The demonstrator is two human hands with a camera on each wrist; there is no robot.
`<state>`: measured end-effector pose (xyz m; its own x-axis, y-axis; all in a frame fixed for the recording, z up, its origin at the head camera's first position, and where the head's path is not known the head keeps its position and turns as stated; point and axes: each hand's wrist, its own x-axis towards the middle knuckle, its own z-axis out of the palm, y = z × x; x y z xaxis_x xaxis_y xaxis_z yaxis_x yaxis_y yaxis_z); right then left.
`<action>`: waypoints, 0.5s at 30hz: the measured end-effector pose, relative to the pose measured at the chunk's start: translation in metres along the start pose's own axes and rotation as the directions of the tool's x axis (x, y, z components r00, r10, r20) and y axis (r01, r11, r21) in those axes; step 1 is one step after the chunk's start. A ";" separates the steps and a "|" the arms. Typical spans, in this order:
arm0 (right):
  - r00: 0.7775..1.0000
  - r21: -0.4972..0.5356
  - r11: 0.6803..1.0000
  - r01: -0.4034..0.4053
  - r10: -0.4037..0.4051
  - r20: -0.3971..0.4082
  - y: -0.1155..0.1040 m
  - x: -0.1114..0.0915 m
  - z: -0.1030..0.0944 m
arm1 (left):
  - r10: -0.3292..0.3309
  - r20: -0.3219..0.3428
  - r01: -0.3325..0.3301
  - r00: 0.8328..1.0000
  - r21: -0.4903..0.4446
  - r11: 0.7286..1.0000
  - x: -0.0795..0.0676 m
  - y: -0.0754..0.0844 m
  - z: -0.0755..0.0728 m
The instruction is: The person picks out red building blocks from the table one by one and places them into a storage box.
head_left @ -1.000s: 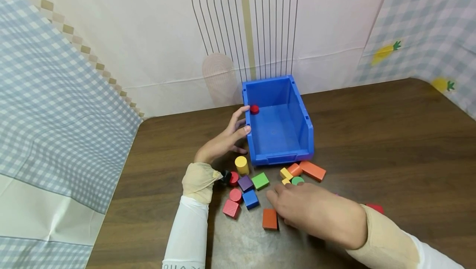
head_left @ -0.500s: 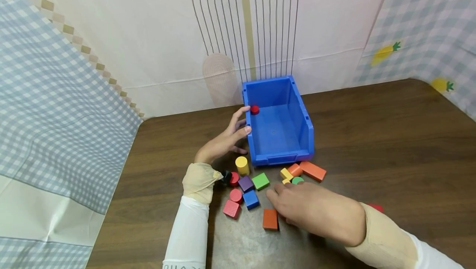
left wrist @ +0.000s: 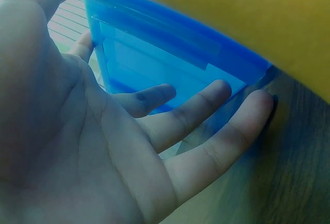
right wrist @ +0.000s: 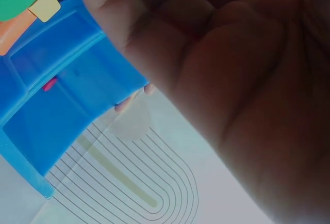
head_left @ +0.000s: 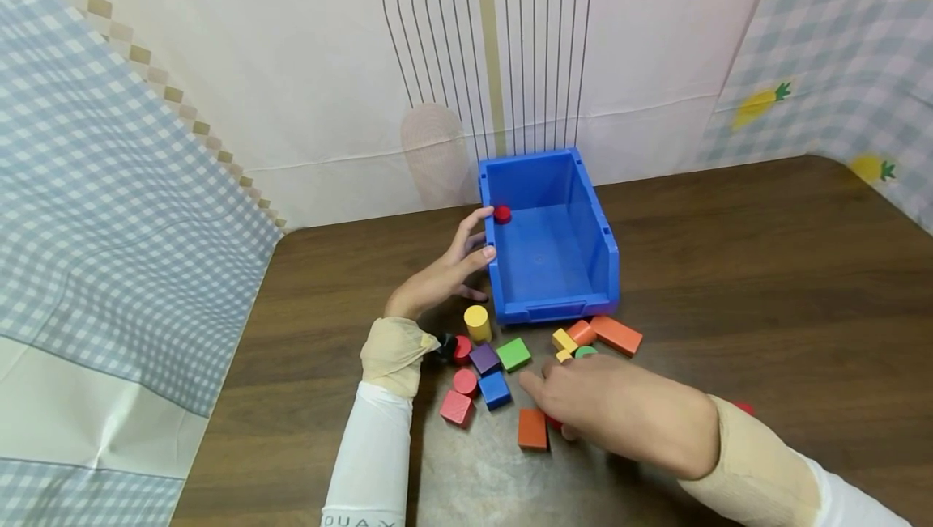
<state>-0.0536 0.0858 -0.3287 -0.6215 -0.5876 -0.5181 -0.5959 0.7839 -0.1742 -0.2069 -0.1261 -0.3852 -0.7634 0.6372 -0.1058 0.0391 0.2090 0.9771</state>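
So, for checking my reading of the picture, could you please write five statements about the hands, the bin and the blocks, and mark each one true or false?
1. The left hand touches the bin. True.
2. Three pieces lie in the bin. False: only one red piece shows inside.
3. The yellow cylinder stands upright. True.
4. Both hands touch the bin. False: the right hand is apart from it.
5. The purple block is nearer the bin than the blue block. True.

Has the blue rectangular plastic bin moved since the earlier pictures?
No: against the dark lined arch printed behind it, the bin keeps its place in the head view.
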 end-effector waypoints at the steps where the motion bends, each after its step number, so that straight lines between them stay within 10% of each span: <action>1: 1.000 -0.001 1.000 0.005 -0.005 -0.007 0.000 0.000 0.000 | 0.001 -0.001 -0.001 1.000 0.000 1.000 0.000 0.000 0.000; 15: 0.996 -0.020 0.996 0.085 -0.085 -0.004 0.002 -0.003 -0.007 | 0.001 -0.006 -0.001 1.000 -0.005 1.000 0.000 0.000 0.000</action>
<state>-0.0565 0.0881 -0.3219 -0.5709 -0.6528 -0.4979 -0.6567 0.7271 -0.2003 -0.2066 -0.1257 -0.3853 -0.7669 0.6334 -0.1034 0.0371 0.2046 0.9781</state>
